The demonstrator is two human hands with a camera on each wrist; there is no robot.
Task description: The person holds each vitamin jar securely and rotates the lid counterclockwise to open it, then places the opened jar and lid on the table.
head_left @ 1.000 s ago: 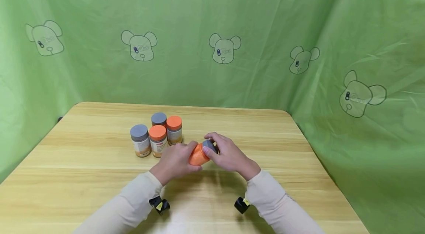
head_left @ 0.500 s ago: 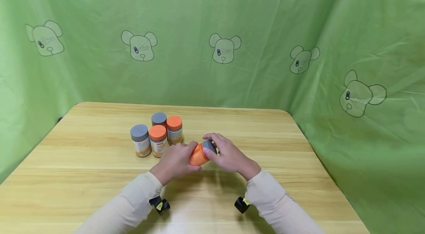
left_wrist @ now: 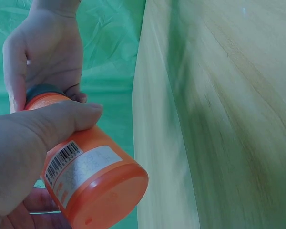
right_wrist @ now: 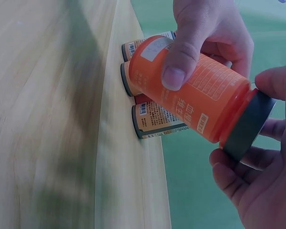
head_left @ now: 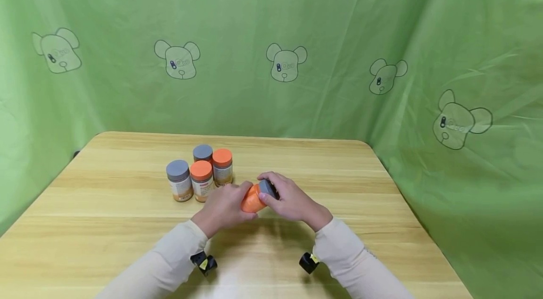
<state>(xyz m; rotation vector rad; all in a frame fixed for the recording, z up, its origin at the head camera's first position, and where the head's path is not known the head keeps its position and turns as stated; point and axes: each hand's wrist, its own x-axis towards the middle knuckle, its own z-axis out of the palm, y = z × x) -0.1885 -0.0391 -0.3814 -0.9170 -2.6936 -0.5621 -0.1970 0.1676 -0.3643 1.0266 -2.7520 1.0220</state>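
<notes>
An orange bottle with a dark grey cap is held tilted above the table, its cap end toward the right. My left hand grips the bottle's body, thumb across its side in the left wrist view. Around the cap, the thumb and fingers of my right hand pinch its rim. The cap sits at the bottle's mouth; a strip of orange neck shows below it in the right wrist view. White print and a barcode label mark the bottle.
Several upright jars stand close together left of the hands: two grey-lidded, the front jar and back jar, and two orange-lidded, the front jar and back jar. They rest on a wooden table before a green curtain.
The fingers of my right hand have shifted slightly around the cap. The bottle, my left hand and the standing jars stay nearly where they were.
</notes>
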